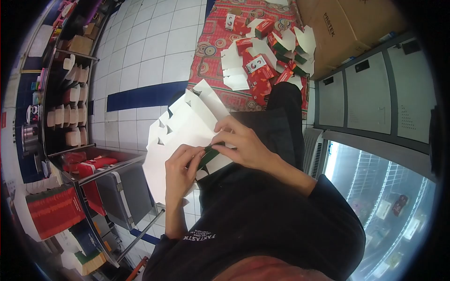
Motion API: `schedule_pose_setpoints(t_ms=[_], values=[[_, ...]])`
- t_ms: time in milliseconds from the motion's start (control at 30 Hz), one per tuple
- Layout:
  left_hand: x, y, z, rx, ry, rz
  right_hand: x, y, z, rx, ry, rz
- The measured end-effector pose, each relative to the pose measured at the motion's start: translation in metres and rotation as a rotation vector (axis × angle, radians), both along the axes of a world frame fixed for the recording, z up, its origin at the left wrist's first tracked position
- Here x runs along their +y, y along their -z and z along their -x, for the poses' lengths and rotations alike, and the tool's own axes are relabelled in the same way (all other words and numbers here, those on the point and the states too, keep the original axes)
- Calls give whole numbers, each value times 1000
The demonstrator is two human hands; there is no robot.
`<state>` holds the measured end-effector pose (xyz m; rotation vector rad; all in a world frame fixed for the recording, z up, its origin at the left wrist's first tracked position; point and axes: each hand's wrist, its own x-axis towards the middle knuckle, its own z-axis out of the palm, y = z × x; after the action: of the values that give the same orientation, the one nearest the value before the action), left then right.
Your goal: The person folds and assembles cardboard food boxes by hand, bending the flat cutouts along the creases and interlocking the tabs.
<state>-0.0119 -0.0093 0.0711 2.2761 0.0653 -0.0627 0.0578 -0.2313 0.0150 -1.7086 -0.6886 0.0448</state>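
Across my lap lies a large, flat cardboard box blank [185, 124], its white inner face up, with notched slots along its edges. My left hand [183, 163] pinches a narrow, dark green folded flap [206, 158] at the near edge of the blank. From the other side my right hand [241, 143] grips the same edge, thumb and fingers closed on the cardboard close to the left fingertips. Part of the blank's near side is hidden by my hands.
Several red, green and white folded boxes [259, 66] lie on a patterned red mat [208, 58] ahead. A metal rack [70, 100] stands left. Grey lockers [368, 96], a big brown carton [340, 33] and a lit glass-front fridge [375, 206] are right.
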Motion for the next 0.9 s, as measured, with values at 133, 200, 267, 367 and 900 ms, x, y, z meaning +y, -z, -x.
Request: schedule_pose_setpoints(t_ms=[133,200,267,367,900], values=[[5,0,0,33,86,45,-5,-2,-4,18,-107,59],[7,-2,1,73,114,55,-8,0,-8,43,-221,59],[7,-6,0,102,139,63,-9,0,-10,-4,-249,68],[7,-16,2,148,181,86,-4,1,-10,-111,-274,55],[-10,5,21,-871,-380,49,53,-10,14,197,-148,-319]])
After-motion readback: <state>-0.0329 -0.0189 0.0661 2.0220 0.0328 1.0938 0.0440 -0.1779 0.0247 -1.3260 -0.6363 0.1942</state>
